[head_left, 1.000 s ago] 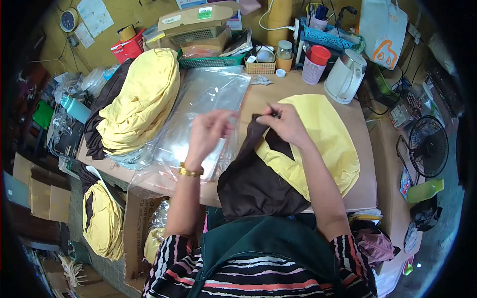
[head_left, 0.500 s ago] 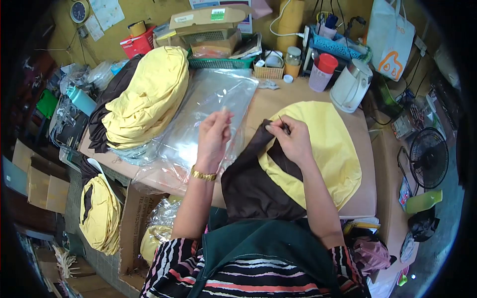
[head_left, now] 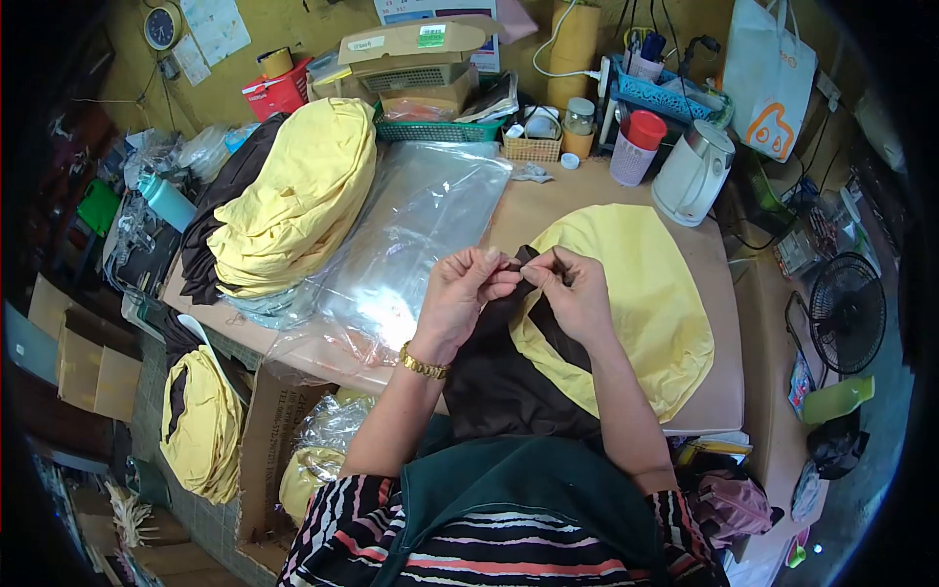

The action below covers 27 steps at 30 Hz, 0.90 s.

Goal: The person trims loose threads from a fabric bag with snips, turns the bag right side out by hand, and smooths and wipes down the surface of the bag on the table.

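Observation:
Brown fabric [head_left: 509,382] hangs from the table edge toward my lap, joined or lying against yellow fabric [head_left: 636,293] spread on the table. My left hand [head_left: 462,298], with a gold watch [head_left: 423,363] at the wrist, pinches at the top corner of the brown fabric. My right hand [head_left: 572,293] closes on the same corner from the other side, fingertips nearly meeting the left ones. Something small and dark shows by the right fingers; its kind is hard to make out.
Clear plastic bags [head_left: 421,205] lie left of the hands, beside a folded yellow and brown fabric stack [head_left: 293,196]. A kettle [head_left: 693,176] and a cup [head_left: 634,152] stand at the back right. An open carton [head_left: 269,440] sits below the table's left side.
My left hand has moved right to the brown fabric's corner, beside the right hand. The right hand has stayed near the same place.

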Tool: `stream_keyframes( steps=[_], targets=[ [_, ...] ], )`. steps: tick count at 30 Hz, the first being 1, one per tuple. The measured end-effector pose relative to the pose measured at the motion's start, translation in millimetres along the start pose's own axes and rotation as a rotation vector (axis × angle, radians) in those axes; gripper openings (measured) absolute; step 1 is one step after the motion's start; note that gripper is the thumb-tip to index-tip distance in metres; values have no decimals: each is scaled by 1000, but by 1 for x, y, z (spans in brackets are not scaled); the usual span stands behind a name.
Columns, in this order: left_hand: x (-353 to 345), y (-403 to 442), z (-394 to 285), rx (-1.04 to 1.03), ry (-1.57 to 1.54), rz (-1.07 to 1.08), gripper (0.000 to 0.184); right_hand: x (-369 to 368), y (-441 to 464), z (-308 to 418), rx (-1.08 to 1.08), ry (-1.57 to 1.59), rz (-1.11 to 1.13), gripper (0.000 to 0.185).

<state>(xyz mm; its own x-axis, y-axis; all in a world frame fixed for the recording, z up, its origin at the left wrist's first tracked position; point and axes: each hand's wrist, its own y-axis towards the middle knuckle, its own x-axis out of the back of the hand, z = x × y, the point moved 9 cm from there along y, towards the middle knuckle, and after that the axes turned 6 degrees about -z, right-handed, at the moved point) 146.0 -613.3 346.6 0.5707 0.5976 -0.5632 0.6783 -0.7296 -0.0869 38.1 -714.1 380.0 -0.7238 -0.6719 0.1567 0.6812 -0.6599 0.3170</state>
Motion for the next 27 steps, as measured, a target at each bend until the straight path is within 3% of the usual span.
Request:
stream_keyframes(
  steps=[4, 7, 8, 10, 14, 17, 18, 21, 27],
  targets=[
    [13, 3, 1, 28, -63, 68, 17, 5, 0, -7, -79, 161, -48, 14],
    [13, -5, -19, -81, -74, 54, 20, 9, 2, -7, -58, 154, -66, 16],
    [1, -12, -26, -218, 263, 35, 26, 8, 3, -5, -57, 157, -67, 16],
    [-13, -16, -21, -269, 652, 145, 41, 8, 2, 29, 244, -244, -113, 20],
    [-3, -11, -5, -172, 643, 99, 24, 46, 12, 67, 404, -102, -277, 16],
    [10, -11, 3, -35, 452, 72, 20, 74, 33, 56, 228, 434, 14, 5],
    [12, -11, 3, -34, 454, 74, 20, 66, 41, 49, 130, 361, -2, 10],
    [14, -12, -1, -54, 393, 92, 17, 20, 46, 49, 156, 269, 192, 23],
    [32, -17, -20, -158, 328, -60, 22, -35, 32, -37, -77, 123, 500, 8]
  ],
)
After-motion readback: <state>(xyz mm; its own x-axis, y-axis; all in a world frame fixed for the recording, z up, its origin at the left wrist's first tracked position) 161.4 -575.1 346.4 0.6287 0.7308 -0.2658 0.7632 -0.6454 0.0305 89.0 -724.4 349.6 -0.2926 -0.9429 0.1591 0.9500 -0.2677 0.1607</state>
